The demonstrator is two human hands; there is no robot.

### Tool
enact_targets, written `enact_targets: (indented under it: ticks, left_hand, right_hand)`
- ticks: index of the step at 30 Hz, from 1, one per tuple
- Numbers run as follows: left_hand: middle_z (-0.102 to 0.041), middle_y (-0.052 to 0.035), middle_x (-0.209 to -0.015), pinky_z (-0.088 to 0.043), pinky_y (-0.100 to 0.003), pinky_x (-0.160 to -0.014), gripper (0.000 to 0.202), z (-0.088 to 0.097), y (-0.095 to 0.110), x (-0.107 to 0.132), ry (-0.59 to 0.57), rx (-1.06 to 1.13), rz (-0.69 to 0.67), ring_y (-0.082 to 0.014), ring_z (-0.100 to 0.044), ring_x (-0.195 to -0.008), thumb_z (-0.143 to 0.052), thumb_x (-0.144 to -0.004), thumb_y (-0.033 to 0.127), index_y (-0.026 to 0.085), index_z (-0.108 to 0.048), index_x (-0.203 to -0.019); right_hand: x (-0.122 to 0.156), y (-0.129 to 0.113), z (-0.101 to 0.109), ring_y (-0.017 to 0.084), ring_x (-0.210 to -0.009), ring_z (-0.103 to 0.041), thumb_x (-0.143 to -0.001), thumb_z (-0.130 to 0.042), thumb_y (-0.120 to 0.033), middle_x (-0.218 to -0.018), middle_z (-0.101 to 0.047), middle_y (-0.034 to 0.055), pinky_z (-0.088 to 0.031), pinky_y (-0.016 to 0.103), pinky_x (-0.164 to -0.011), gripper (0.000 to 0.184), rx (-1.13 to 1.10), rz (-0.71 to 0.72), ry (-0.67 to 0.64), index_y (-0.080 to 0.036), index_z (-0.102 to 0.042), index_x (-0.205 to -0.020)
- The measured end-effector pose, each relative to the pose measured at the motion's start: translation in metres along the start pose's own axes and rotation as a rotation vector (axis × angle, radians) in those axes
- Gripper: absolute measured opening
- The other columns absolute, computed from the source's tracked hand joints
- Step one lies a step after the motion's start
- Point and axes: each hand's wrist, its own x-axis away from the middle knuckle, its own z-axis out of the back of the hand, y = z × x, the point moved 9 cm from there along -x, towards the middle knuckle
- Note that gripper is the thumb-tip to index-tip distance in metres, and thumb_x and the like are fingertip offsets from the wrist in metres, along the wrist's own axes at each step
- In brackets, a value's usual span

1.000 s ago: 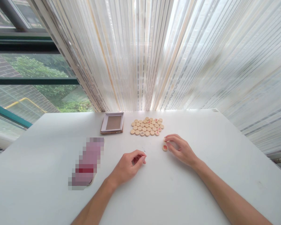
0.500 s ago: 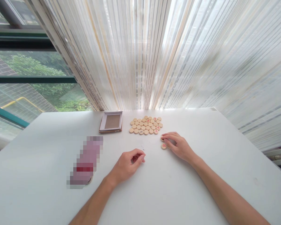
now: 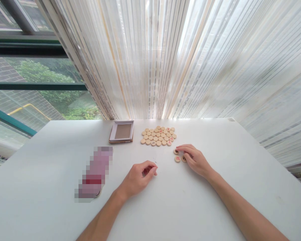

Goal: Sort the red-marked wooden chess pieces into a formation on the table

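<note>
My right hand (image 3: 196, 160) is palm down on the right with its fingers stretched out and the thumb apart. Its fingertips touch the top of a round wooden Chinese chess piece (image 3: 176, 151) with a black character. A red-marked chess piece (image 3: 177, 159) lies just in front of that one. Beside the thumb sits another black-marked piece (image 3: 184, 158), partly covered by the hand. My left hand (image 3: 139, 177) rests on the table, loosely curled with thumb and finger together, and I see nothing in it.
A close-packed group of chess pieces (image 3: 158, 135), mostly blank side up, lies at the back middle. Left of it stands a shallow open box (image 3: 111, 136). A pixelated pinkish object (image 3: 95, 174) lies at the left on the white table (image 3: 165, 207). Strip curtains (image 3: 150, 67) hang behind.
My right hand has loosened around the back piece, whose black character now shows. A second black-marked piece has come into sight by the thumb. The view has shifted slightly; my left hand stays curled.
</note>
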Motion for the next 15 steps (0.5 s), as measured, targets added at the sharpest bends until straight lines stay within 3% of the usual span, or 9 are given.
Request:
enact_targets:
  ticks: [15]
  left_hand:
    - [-0.075,-0.0035,-0.083,-0.051,-0.026,-0.071,0.026,0.0010,0.0012,0.0003,0.015,-0.005,-0.009,-0.0165,-0.068,-0.073,-0.053,-0.096,0.040,0.019,-0.068,-0.099]
  right_hand:
    - [0.0010,-0.0089,-0.0012,0.023,-0.111,-0.061,-0.086,-0.046,-0.005,-0.112,-0.072,0.0045,-0.051,0.041,-0.098,0.041,0.006,0.084,0.009,-0.026,-0.074,-0.107]
